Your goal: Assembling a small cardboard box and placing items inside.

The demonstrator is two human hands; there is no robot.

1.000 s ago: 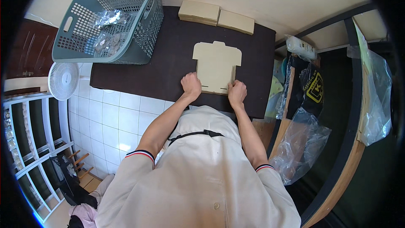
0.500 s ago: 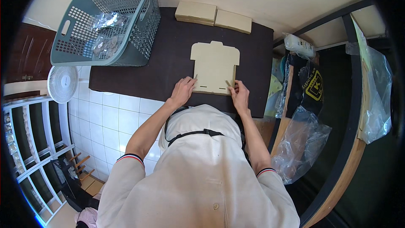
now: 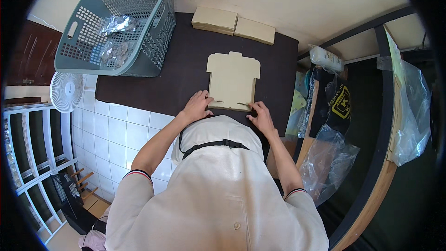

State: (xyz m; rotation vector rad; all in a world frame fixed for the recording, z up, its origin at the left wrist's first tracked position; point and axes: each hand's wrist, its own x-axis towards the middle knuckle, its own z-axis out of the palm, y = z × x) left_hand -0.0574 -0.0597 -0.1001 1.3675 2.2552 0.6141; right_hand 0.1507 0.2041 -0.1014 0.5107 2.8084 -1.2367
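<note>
A flat-lying brown cardboard box (image 3: pixel 232 81), partly folded, rests on the dark tabletop in front of me. Its lid panel, with rounded side flaps and a tab, spreads out at the far side. Two short dark slots run along the near edge. My left hand (image 3: pixel 197 106) grips the near left corner, fingers bent and thumb by the front edge. At the near right corner, my right hand (image 3: pixel 261 117) pinches the cardboard with its fingertips. The folded flaps under the fingertips are partly hidden.
Two stacks of flat cardboard boxes, a left stack (image 3: pixel 214 20) and a right stack (image 3: pixel 254 30), lie by the wall. A grey-green plastic basket (image 3: pixel 155 42) holding clear bags stands at the far left. Right of the table is a dark-framed shelf (image 3: pixel 388 111) with plastic bags.
Small end flaps that stood up by my fingers now lie folded down at the slots. Both hands have stayed at the near corners. The whole view has shifted slightly.
</note>
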